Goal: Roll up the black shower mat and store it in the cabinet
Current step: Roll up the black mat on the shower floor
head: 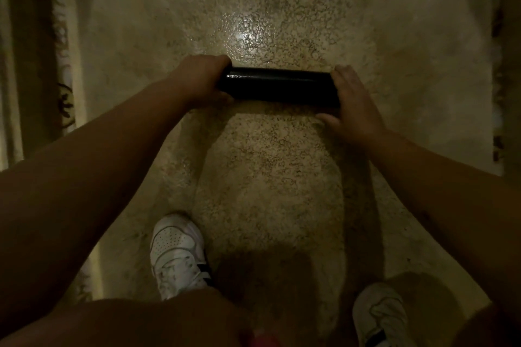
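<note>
Where it lies fully rolled on the speckled floor (267, 177), the black shower mat (277, 88) is gripped at both ends: left hand (201, 80) curled round it, right hand (351, 104) likewise.

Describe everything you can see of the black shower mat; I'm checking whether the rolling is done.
The black shower mat is a tight, glossy black cylinder, rubbery or plastic-looking, with a highlight along its top. No loose flap shows. It lies crosswise over the speckled floor; whether it rests on it or is lifted is unclear. The left hand curls round one end; the right hand covers the other, fingers over the top, thumb below.
</note>
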A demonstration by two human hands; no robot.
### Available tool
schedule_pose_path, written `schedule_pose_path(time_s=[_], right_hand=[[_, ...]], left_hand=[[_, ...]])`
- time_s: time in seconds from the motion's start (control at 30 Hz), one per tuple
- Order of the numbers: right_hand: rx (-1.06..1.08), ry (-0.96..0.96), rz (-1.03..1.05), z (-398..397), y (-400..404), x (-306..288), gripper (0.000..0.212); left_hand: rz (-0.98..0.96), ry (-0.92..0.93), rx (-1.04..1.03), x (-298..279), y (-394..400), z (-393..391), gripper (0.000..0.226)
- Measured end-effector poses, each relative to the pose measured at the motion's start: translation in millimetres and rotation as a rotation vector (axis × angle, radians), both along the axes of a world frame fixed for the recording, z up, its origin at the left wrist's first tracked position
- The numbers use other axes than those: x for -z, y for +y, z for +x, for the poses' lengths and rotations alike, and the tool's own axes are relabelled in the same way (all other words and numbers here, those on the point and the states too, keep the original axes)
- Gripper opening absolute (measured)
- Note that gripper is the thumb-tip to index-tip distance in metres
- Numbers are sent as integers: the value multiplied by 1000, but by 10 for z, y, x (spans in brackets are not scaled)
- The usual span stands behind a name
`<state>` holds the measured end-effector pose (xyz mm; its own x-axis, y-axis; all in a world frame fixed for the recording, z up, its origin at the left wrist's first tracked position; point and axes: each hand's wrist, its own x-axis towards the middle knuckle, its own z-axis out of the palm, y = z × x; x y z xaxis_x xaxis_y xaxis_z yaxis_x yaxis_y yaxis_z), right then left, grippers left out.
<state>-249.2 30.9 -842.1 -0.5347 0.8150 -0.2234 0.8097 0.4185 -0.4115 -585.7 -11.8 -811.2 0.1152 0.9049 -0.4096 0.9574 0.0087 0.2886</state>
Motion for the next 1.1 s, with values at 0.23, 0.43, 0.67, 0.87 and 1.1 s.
schedule_pose_path(time_s=[0.23, 0.43, 0.67, 0.87, 1.1], right_hand=[[-80, -103, 48, -128, 384, 50, 92], [-87, -92, -52, -210, 555, -53, 64], [-157, -247, -283, -311, 853, -289, 65], [1, -114, -582, -251, 704, -293, 63], [324, 308, -1042, -257, 623, -381, 47]], left_hand=[[-107, -63, 21, 58, -71, -36, 64], [226, 2, -13, 152, -405, -60, 88], [107, -87, -63, 151, -401, -190, 99], [14, -296, -160, 98, -499, -409, 102], [-45, -720, -610, -18, -796, -668, 83]])
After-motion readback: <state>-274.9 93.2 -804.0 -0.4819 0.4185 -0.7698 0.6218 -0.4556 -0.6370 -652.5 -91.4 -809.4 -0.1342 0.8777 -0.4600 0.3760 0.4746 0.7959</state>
